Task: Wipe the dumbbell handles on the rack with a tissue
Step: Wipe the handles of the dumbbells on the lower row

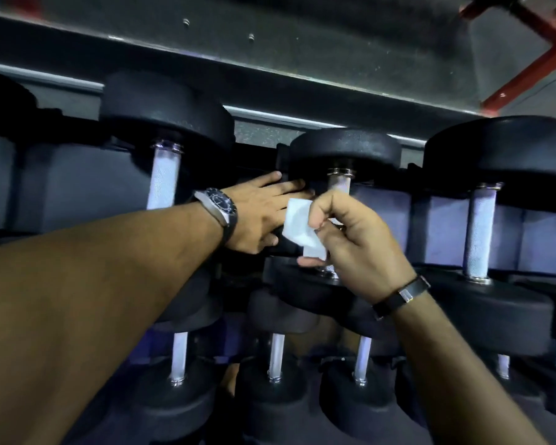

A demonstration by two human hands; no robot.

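Black dumbbells with knurled silver handles lie in rows on a dark rack. My right hand (353, 239) grips a white tissue (297, 224) wrapped against the handle of the middle dumbbell (341, 183); only the handle's top end shows above my fingers. My left hand (264, 213), a watch on its wrist, reaches in flat with straight fingers beside that dumbbell, its fingertips at the far head (344, 147). Bare handles stand on the left dumbbell (162, 178) and the right dumbbell (480, 232).
A lower row of smaller dumbbells (275, 358) sits below my arms. The grey metal shelf rail (270, 75) of the upper tier overhangs the row. A red frame bar (533, 65) crosses the top right corner.
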